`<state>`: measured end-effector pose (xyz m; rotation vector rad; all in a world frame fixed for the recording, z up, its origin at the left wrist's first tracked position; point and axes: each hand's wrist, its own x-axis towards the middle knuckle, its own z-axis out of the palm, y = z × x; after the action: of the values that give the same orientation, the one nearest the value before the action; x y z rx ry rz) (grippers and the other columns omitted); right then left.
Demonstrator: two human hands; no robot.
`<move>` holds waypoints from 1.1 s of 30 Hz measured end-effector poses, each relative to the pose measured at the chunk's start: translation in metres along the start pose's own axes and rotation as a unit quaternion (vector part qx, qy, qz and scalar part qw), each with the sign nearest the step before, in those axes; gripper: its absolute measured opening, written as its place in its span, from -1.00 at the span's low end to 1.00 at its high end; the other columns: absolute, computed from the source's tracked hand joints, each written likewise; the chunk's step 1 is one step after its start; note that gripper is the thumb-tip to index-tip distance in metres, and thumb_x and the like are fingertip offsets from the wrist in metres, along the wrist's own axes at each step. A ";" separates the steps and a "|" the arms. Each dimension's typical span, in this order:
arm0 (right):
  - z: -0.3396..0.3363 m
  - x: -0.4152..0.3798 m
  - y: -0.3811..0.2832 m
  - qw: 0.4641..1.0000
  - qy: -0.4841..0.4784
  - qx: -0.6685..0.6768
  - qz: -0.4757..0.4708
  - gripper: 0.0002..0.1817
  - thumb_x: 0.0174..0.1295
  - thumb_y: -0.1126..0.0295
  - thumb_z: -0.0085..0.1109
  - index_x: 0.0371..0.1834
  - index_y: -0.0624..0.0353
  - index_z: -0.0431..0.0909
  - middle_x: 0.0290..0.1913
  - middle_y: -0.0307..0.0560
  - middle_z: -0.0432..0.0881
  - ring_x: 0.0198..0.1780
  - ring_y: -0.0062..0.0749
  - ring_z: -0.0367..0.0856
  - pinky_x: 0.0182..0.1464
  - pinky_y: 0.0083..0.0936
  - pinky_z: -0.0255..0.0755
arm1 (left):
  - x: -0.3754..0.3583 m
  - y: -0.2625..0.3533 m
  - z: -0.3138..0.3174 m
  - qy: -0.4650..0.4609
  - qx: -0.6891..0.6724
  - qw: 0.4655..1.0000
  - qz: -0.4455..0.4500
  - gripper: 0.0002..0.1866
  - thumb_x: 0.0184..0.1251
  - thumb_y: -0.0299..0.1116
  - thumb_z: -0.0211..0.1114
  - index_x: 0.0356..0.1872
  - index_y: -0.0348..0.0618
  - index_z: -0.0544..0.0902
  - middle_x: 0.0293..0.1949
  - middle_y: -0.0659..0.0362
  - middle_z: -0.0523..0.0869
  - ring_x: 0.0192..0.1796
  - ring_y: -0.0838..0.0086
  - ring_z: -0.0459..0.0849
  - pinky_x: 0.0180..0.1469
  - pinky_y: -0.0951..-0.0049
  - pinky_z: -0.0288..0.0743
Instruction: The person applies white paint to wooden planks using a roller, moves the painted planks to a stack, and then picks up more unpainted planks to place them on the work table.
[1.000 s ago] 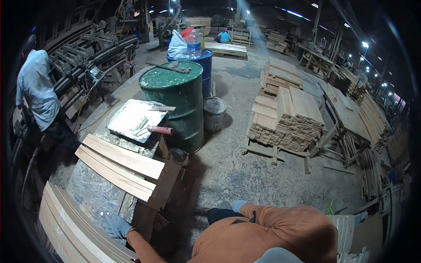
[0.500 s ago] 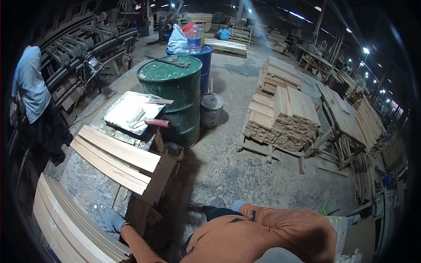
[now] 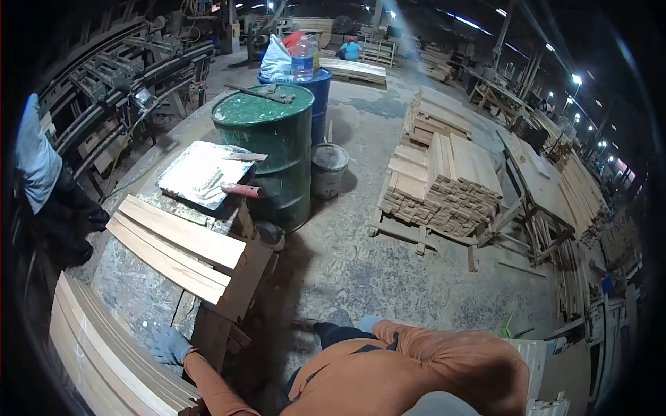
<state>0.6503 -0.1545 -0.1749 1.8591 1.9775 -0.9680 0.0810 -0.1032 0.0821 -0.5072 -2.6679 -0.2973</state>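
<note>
My left hand (image 3: pixel 168 344), in a grey glove with an orange sleeve, rests flat on the stained workbench (image 3: pixel 132 284) and holds nothing. It lies beside a stack of long pale boards (image 3: pixel 97 347) at the bench's near edge. Further along the bench, a few more boards (image 3: pixel 173 249) lie crosswise on a wooden support. My right hand is hidden; only the bent orange sleeve (image 3: pixel 430 360) shows at the bottom.
A white glue tray (image 3: pixel 191 173) with a red-handled roller (image 3: pixel 239 189) sits at the bench's far end. Behind it stand a green drum (image 3: pixel 267 152), a blue drum (image 3: pixel 318 93) and a bucket (image 3: pixel 328 166). Stacked timber (image 3: pixel 444 180) fills the right. Another person (image 3: pixel 35 166) works at left.
The view has drifted, so everything sits a little further left and lower. The person at the left has moved toward the frame's edge. My left hand stays on the bench.
</note>
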 end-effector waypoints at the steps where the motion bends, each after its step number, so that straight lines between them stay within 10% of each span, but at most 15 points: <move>1: 0.000 0.000 0.001 1.000 -0.007 -0.001 -0.002 -0.71 0.09 0.25 -0.01 -0.24 0.06 0.67 -0.24 0.03 0.66 -0.19 -0.01 0.63 -0.18 -0.23 0.48 | -0.001 0.001 -0.003 -0.001 0.000 1.000 -0.001 -0.57 0.26 0.13 -0.08 0.11 0.41 0.51 0.10 0.11 0.47 0.01 0.16 0.43 0.03 0.10 0.27; 26: 0.018 0.040 0.036 0.996 -0.051 -0.017 -0.073 -0.61 0.26 0.26 -0.11 -0.12 0.42 0.52 -0.27 0.25 0.57 -0.27 -0.01 0.60 -0.25 -0.23 0.50 | 0.001 0.003 -0.003 -0.040 -0.011 0.999 -0.016 -0.56 0.27 0.11 -0.09 0.11 0.35 0.52 0.16 0.08 0.44 0.09 0.14 0.38 0.08 0.06 0.27; 33: 0.154 0.166 0.105 0.954 -0.060 0.006 -0.295 -0.60 0.28 0.26 -0.12 -0.12 0.45 0.51 -0.28 0.27 0.56 -0.29 -0.01 0.59 -0.26 -0.23 0.50 | 0.000 0.005 -0.012 -0.056 0.010 0.998 -0.019 -0.54 0.27 0.11 -0.11 0.14 0.36 0.49 0.16 0.09 0.43 0.10 0.15 0.38 0.08 0.09 0.25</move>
<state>0.6882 -0.1242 -0.4197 1.1801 2.5028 -1.2041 0.0871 -0.1020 0.0930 -0.4816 -2.7876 -0.2600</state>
